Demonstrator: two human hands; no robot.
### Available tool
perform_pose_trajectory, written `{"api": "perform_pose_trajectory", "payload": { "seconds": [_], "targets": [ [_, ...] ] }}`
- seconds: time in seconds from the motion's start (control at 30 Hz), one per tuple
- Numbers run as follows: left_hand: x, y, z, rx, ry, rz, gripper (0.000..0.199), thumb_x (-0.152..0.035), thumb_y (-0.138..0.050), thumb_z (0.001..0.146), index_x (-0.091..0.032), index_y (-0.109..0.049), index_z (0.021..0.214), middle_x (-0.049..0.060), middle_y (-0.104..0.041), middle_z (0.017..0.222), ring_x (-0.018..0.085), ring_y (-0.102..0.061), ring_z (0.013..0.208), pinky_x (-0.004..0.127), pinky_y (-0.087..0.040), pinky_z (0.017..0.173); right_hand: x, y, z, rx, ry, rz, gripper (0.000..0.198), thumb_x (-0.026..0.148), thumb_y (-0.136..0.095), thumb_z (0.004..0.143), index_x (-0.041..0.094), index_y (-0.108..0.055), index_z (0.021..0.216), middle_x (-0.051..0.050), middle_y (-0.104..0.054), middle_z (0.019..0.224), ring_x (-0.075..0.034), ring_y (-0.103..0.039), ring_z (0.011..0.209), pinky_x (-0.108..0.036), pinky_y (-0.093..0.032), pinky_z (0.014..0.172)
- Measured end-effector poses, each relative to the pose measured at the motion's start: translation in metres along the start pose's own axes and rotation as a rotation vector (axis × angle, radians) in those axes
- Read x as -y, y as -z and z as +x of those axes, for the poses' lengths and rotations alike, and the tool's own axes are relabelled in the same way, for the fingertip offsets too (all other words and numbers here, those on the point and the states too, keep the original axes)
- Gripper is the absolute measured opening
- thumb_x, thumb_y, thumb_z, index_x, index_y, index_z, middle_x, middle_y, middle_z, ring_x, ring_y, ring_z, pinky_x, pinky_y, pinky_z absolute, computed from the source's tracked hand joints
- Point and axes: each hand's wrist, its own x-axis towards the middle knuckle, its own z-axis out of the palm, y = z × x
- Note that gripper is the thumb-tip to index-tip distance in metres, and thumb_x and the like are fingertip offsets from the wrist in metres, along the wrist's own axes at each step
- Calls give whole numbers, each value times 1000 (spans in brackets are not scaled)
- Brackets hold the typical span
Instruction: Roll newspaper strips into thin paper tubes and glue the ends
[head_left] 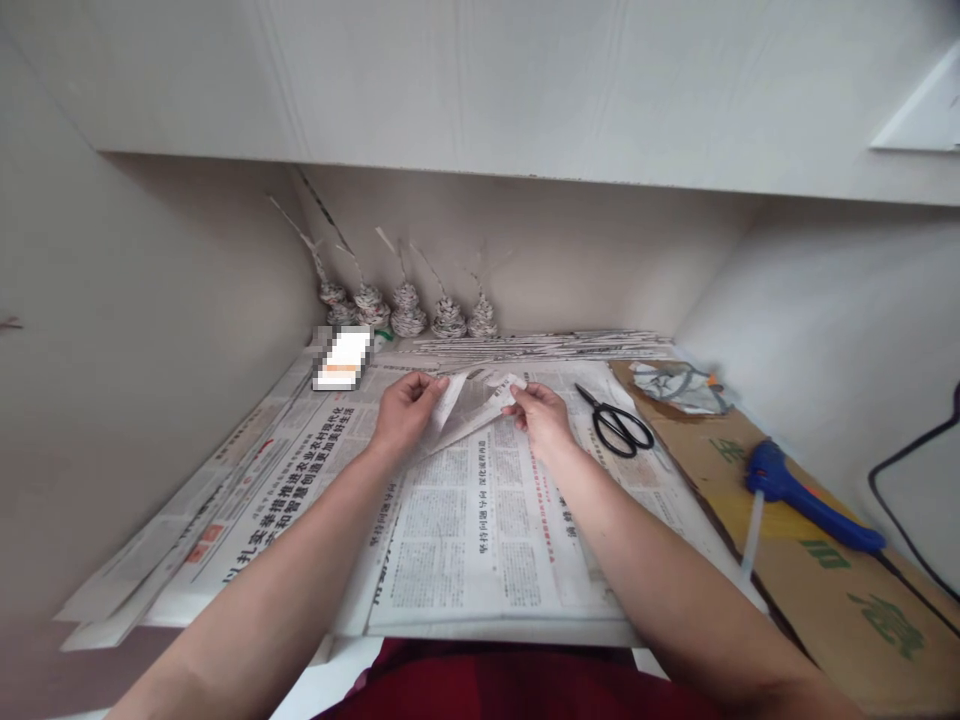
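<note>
Both hands pinch paper above the spread newspaper point(465, 560): the left hand point(409, 408) a pale flap, the right hand point(545, 415) the far-right end of a paper strip point(480, 422). The strip lies between them, slanting from near left to far right; I can't tell whether flap and strip are one piece.

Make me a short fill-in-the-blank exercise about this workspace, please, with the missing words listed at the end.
1. Paper is held in both the left hand and the right hand; the scissors lie nearer the ____ one.
2. The scissors' handles are ____.
3. On the cardboard, the glue gun is mostly ____.
4. The woven bulb-shaped pieces near the back wall number ____.

Missing words: right; black; blue; five.
</note>
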Motion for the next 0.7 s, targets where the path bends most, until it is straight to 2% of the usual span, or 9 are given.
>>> {"api": "perform_pose_trajectory", "payload": {
  "seconds": [0.1,0.17,0.23,0.33,0.43,0.57,0.63,0.7],
  "targets": [
    [-4,-1,-2,41,3,-20,31,-48,-64,74,-18,-56,73,-3,-56,60,11,-47,53,22,-34,51,3,4,5,-69,41,88,29,27,-78,56,19,-54,71,1,-65,63,-18,-68,65,-20,-47,45],
    [-4,-1,-3,23,35,-18,32,-48,-67,71,-18,-57,74,-4,-55,57,9,-44,48,21,-32,49,4,5,9,-118,106,144,28,27,-77,57,18,-55,72,0,-68,70,-19,-69,74,-23,-52,55],
    [-2,-2,-1,-11,88,-44,34,-49,-69,68,-18,-57,75,-4,-53,55,9,-41,44,21,-30,46,2,7,12,-153,174,154,25,27,-76,58,17,-57,73,-1,-69,72,-19,-69,77,-25,-53,59],
    [6,-1,4,-73,131,-189,36,-48,-73,64,-17,-58,76,-4,-55,56,9,-44,46,21,-32,47,-1,9,17,-186,233,98,22,25,-75,58,17,-59,72,1,-67,66,-15,-66,66,-24,-52,57],
    [12,3,12,-245,62,-338,34,-41,-76,61,-16,-60,78,-2,-60,66,9,-52,57,21,-39,56,-6,12,22,-211,246,81,24,20,-76,55,17,-59,71,3,-64,62,-11,-60,53,-22,-50,52],
    [11,13,20,-446,-12,-443,27,-35,-75,64,-17,-60,76,-4,-59,68,8,-52,60,21,-41,59,-8,17,28,-234,233,104,29,25,-76,55,18,-54,72,4,-63,63,-13,-65,61,-23,-52,54],
    [8,18,25,-461,-55,-406,25,-35,-74,67,-17,-60,76,-5,-57,65,8,-50,57,21,-40,57,-8,18,30,-235,216,114,31,29,-76,57,19,-51,74,2,-64,65,-17,-68,68,-24,-53,55],
    [5,24,33,-400,-77,-336,26,-36,-73,69,-16,-60,81,-5,-56,63,7,-48,55,22,-39,54,-9,18,32,-228,199,118,33,32,-75,58,20,-49,75,1,-65,66,-19,-70,71,-24,-53,55]
  ]
}}
